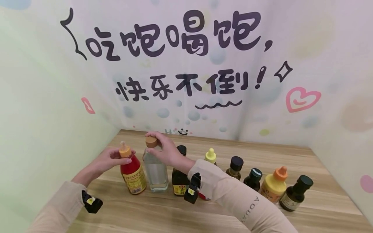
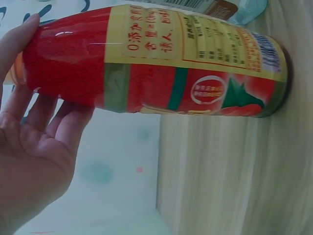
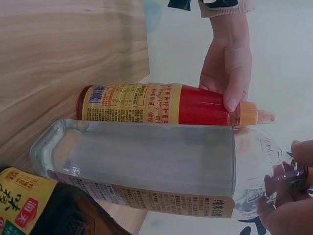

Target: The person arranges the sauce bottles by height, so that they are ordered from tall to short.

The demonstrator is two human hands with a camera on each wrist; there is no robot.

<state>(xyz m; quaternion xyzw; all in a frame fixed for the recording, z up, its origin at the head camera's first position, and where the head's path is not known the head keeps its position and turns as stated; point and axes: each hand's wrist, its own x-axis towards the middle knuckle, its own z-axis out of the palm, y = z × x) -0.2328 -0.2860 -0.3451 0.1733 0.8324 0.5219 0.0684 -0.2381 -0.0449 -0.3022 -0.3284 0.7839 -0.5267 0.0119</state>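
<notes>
Red ketchup squeeze bottle (image 1: 134, 176) and clear square-sided bottle (image 1: 157, 171) stand side by side, one in each hand

Left of centre in the lower half of the head view, the two bottles stand upright on the wooden table (image 1: 140, 213), so close that I cannot tell whether their bases touch. The left hand (image 1: 106, 161) grips the ketchup bottle high, its thumb across the red shoulder just below the orange cap (image 1: 125, 151) and its other fingers behind. The right hand (image 1: 166, 150) wraps its fingers around the top of the clear bottle, at the brown cap (image 1: 151, 142) and neck.

The relation that matters is vertical: both long axes run up from the table and roughly parallel, and each bottle's body hangs below its grip. The left hand is nearer the ketchup bottle; the right reaches across from the lower right of the frame to the clear one.

Just right of the clear bottle stands a dark sauce bottle (image 1: 179, 178) with a yellow label, below the right forearm. Farther along, toward the lower right, is an orange-tipped yellow squeeze bottle (image 1: 274, 186), with a dark-capped bottle (image 1: 294, 194) beside it.
</notes>
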